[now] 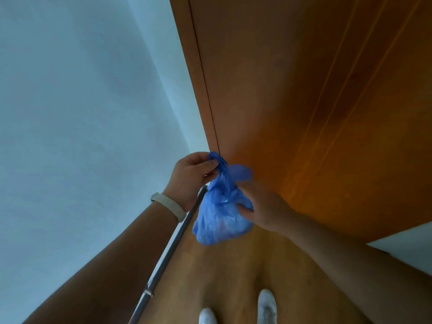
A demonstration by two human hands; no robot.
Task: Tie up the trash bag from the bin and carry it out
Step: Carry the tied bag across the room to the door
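Two white-socked feet (266,305) stand on the wooden floor (224,272). Above them both hands hold a small blue trash bag (218,218) in the air — the right hand (261,206) cups its bulging side, fingers wrapped on the plastic, the left hand (189,176), with a pale wristband (169,205), pinches the gathered top. Beyond, an orange wooden door (304,90) meets a white wall (81,101).

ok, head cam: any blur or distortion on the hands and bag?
Head view: right hand motion-blurred; left hand sharper, pinching the blue bag top; wide-angle lens splays wall and wooden door; light dim, bluish, no glare.
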